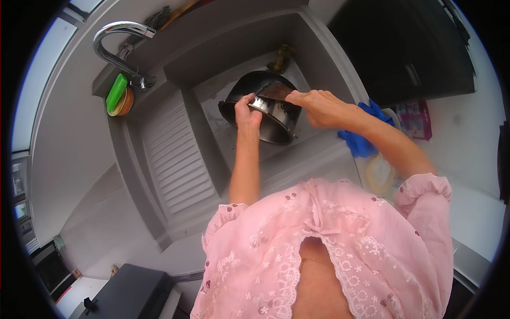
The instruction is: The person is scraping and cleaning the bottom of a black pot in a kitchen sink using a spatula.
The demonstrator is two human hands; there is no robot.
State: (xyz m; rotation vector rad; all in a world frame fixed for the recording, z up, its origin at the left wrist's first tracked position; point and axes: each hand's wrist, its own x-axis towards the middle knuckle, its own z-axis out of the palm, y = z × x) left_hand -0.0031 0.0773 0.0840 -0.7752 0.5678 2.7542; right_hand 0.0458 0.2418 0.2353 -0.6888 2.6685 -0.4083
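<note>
A dark metal pot lies tilted in the grey sink, its opening turned partly towards me. The outer side looks blackened, with shiny bare metal near the rim. My left hand grips that rim, thumb inside and fingers on the outer wall. In my right hand is a flat, brownish scraper-like tool, its blade against the pot's outer side. Its handle is hidden in my fist, so its exact kind cannot be told.
A chrome faucet rises at the back left, near a green holder on an orange bowl. The ridged drainboard lies left. A yellowish-brown scrubber or rag sits behind the pot. Blue gloves or cloth hang at right.
</note>
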